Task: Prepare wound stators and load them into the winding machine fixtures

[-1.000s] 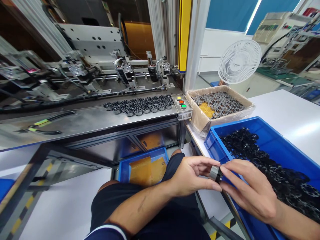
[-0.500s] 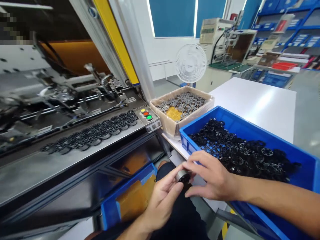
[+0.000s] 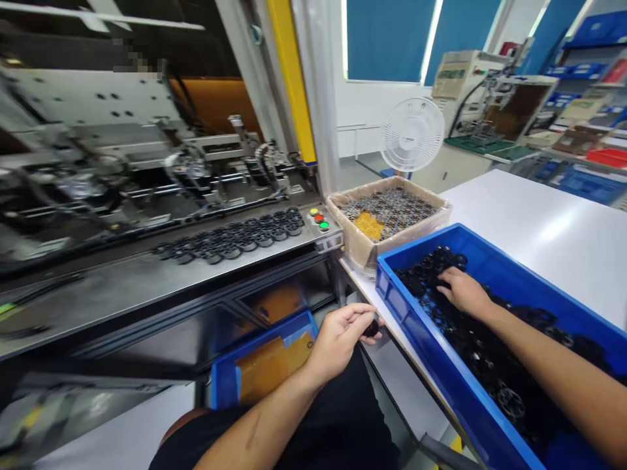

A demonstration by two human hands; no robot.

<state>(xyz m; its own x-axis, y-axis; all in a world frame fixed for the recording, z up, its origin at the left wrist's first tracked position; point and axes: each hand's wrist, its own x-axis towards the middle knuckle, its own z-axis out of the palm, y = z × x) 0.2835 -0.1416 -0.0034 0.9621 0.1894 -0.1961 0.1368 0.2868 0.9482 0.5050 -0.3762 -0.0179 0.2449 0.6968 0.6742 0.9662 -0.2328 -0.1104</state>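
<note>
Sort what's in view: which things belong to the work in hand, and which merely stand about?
Likely in use:
dark part in the left hand
black parts, right hand among them
blue bin around them

Likely just about:
white fan
blue blinds
red tray

One head-worn camera looks forward and down from above the lap [image 3: 337, 418], close to the left hand [image 3: 343, 336], centred near the steel ledge [image 3: 117, 287]'s right edge.

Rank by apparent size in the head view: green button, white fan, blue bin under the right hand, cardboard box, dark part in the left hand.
1. Blue bin
2. Cardboard box
3. White fan
4. Dark part, partly hidden
5. Green button
</note>
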